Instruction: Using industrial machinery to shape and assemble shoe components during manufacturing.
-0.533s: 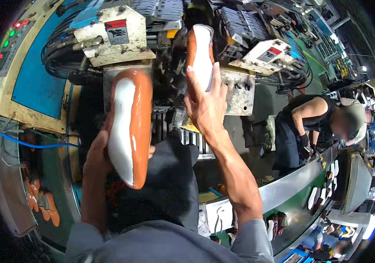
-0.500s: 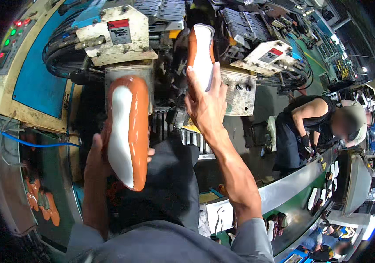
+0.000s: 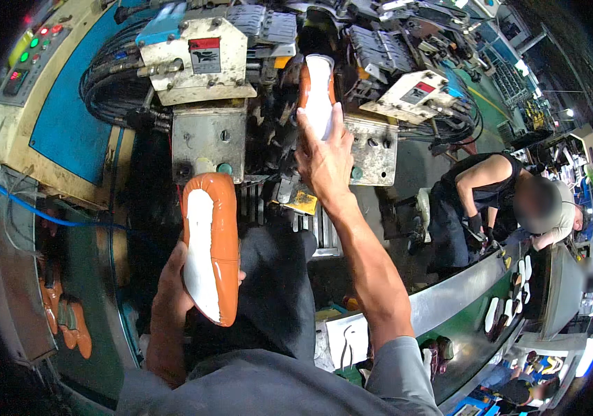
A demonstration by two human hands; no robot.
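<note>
shoe in glossy orange-brown, the nearer shoe (image 3: pixel 225 239), is held by the left hand (image 3: pixel 173 284) with its white sole strip (image 3: pixel 200 229) turned up toward the head. compared with half a second ago it sits lower, closer to the person's lap, and a seam across its side now shows clearly. the thumb lies along its left edge and fingertips peek out past its right edge, so the fingers are closed around it, though most are hidden beneath. lowering it has bared more of the left metal plate (image 3: pixel 207 139), where a green knob (image 3: pixel 224 168) is now seen just beyond the toe.

the right hand (image 3: pixel 329 159) has kept its hold on the farther shoe (image 3: pixel 308 90), also white-soled and up among the dark machine parts; thumb and a finger are spread and clamped on opposite sides of its near end. how the remaining fingers sit cannot be told. the whole scene has shifted slightly with the head. off to the right, a co-worker (image 3: pixel 482 173) bends over the metal rail (image 3: pixel 449 284), much as before.
</note>
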